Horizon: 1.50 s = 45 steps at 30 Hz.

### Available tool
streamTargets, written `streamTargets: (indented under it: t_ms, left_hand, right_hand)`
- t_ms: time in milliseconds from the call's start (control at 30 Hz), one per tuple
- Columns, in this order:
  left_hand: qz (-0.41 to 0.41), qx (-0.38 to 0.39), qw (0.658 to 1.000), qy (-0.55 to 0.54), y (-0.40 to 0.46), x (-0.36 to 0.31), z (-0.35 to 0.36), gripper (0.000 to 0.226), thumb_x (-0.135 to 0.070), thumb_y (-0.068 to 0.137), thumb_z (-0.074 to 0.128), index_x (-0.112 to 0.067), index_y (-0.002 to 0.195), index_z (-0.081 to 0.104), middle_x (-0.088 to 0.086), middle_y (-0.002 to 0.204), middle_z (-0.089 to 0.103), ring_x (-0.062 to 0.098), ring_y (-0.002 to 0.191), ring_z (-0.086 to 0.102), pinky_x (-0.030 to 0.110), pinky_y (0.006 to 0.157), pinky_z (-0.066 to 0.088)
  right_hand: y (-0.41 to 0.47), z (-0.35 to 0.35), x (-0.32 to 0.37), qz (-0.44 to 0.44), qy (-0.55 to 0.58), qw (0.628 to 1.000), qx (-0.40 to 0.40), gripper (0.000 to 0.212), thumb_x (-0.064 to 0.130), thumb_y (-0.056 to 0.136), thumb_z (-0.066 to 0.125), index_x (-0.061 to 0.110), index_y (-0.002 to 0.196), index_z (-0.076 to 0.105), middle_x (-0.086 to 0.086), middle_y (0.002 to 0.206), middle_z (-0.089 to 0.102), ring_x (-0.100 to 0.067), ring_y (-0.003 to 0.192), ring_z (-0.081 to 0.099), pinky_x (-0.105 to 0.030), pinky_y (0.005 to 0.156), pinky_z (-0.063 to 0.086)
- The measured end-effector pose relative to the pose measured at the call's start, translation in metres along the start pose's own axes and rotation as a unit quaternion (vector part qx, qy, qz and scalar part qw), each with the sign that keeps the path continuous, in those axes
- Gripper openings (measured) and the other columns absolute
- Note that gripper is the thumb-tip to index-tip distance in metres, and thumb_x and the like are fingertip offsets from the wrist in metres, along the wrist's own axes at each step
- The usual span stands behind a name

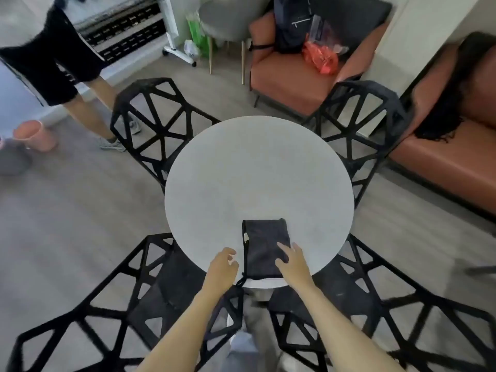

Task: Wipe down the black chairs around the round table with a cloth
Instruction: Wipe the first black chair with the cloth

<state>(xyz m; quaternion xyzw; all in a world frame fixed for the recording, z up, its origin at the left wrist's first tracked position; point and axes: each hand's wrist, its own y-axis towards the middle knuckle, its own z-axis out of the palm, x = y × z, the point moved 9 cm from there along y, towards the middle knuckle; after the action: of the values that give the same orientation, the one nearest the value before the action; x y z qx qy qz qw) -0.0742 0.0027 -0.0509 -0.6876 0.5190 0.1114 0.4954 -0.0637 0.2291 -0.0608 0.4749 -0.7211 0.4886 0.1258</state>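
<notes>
Far left on the floor: pink bin (36, 135), and a second person (64, 63) in black shorts standing beside it, sneakers near the back-left chair (158, 124). Front-left chair (128, 304) sits at bottom left, seat partly tucked under the table (257, 170). Table is round, pale grey, centre frame.

Left hand (222, 269) is over the near table edge, just left of the cloth (265, 248). Fingers loosely curled, nothing in them; can't tell if the fingertips touch the cloth's edge.

Cloth is dark, folded to a rectangle, lying flat on the near side of the table, a cord or hem strand hanging over the rim.

Right hand (292, 261) lies on the cloth's right side, fingers straight and spread, pressing flat, not gripping.

Front-right chair (389, 318) at bottom right, back-right chair (359, 130) past the table's far right edge. All four chairs are black open lattice frames.

Behind: orange armchair (290, 73) with a dark backpack (292, 25) and red bag (320, 57) on it. Far right: orange sofa (451, 162) with a dark garment (442, 103) draped over it.
</notes>
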Motion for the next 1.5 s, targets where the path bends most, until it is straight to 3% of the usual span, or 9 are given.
streamTargets:
  t_ms: [133,300,500,667,900,1033,1200,1367,1500]
  left_hand:
    - [-0.009,0.054,0.994,-0.094,0.021,-0.013,0.031,0.054,-0.013,0.104,0.057,-0.029,0.153,0.038,-0.002,0.134,0.051,0.016,0.121,0.055,0.02,0.09,0.045]
    - [-0.035,0.006,0.988,-0.148,0.037,-0.01,0.046,0.035,-0.007,0.1,0.062,-0.026,0.128,0.055,0.004,0.091,0.06,0.011,0.073,0.056,0.022,0.064,0.049]
    - [-0.055,0.01,0.992,-0.116,0.022,0.002,0.058,0.032,-0.002,0.091,0.064,-0.032,0.101,0.067,0.005,0.078,0.058,0.017,0.065,0.05,0.029,0.061,0.045]
    - [-0.04,0.014,0.988,-0.146,-0.024,-0.001,0.078,0.024,-0.005,0.091,0.074,-0.024,0.105,0.073,0.0,0.078,0.055,0.013,0.069,0.051,0.014,0.058,0.043]
    - [-0.032,0.059,0.979,-0.191,-0.124,-0.021,0.163,0.042,0.005,0.09,0.075,-0.027,0.118,0.075,0.007,0.122,0.073,0.015,0.095,0.073,0.032,0.092,0.061]
    - [-0.009,0.063,0.985,-0.16,-0.18,-0.039,0.217,0.047,0.002,0.094,0.072,-0.023,0.133,0.067,-0.001,0.108,0.068,0.02,0.087,0.07,0.031,0.082,0.061]
    - [0.049,0.05,0.996,-0.055,-0.218,-0.043,0.265,0.053,-0.002,0.093,0.075,-0.024,0.14,0.063,-0.001,0.148,0.053,0.023,0.132,0.057,0.044,0.11,0.051]
    - [0.039,0.036,0.998,-0.034,-0.238,-0.022,0.306,0.056,-0.007,0.092,0.077,-0.03,0.141,0.062,-0.005,0.146,0.051,0.023,0.135,0.054,0.045,0.112,0.049]
    - [0.045,0.062,0.996,-0.047,-0.261,-0.026,0.348,0.054,-0.005,0.089,0.079,-0.017,0.14,0.065,-0.002,0.135,0.058,0.023,0.127,0.058,0.042,0.11,0.049]
  right_hand:
    - [0.014,0.007,-0.011,0.027,0.019,0.997,-0.074,0.028,0.022,0.101,0.06,0.028,0.128,0.067,-0.005,0.147,0.043,-0.02,0.133,0.048,-0.025,0.107,0.039]
    - [0.017,0.003,-0.013,0.051,0.053,0.99,-0.121,0.019,0.008,0.096,0.06,0.028,0.098,0.058,0.008,0.102,0.063,-0.012,0.087,0.06,-0.018,0.068,0.042]
    - [0.003,-0.006,-0.02,0.048,0.08,0.988,-0.122,0.028,0.003,0.088,0.063,0.025,0.105,0.064,0.015,0.105,0.063,-0.007,0.095,0.058,-0.019,0.075,0.043]
    - [-0.043,-0.025,-0.048,0.017,0.105,0.991,-0.087,0.044,0.0,0.089,0.058,0.03,0.12,0.065,0.02,0.117,0.061,-0.001,0.101,0.058,-0.012,0.078,0.042]
    - [-0.138,-0.073,-0.132,-0.033,0.154,0.986,-0.056,0.051,-0.002,0.09,0.056,0.027,0.13,0.068,0.019,0.123,0.061,-0.002,0.113,0.058,-0.008,0.079,0.047]
    - [-0.184,-0.101,-0.191,-0.032,0.152,0.987,-0.045,0.05,0.001,0.092,0.056,0.029,0.133,0.063,0.016,0.126,0.057,0.008,0.103,0.056,-0.004,0.075,0.046]
    - [-0.226,-0.115,-0.25,-0.008,0.129,0.991,-0.022,0.051,0.005,0.092,0.059,0.025,0.139,0.06,0.012,0.133,0.055,-0.007,0.126,0.051,-0.022,0.101,0.041]
    - [-0.261,-0.13,-0.278,-0.027,0.078,0.995,-0.055,0.052,0.0,0.089,0.058,0.021,0.136,0.065,0.014,0.13,0.053,-0.005,0.125,0.05,-0.007,0.093,0.039]
    - [-0.284,-0.142,-0.305,-0.043,-0.026,0.997,-0.051,0.053,0.004,0.091,0.057,0.022,0.141,0.062,0.013,0.14,0.051,-0.012,0.132,0.052,-0.027,0.104,0.047]
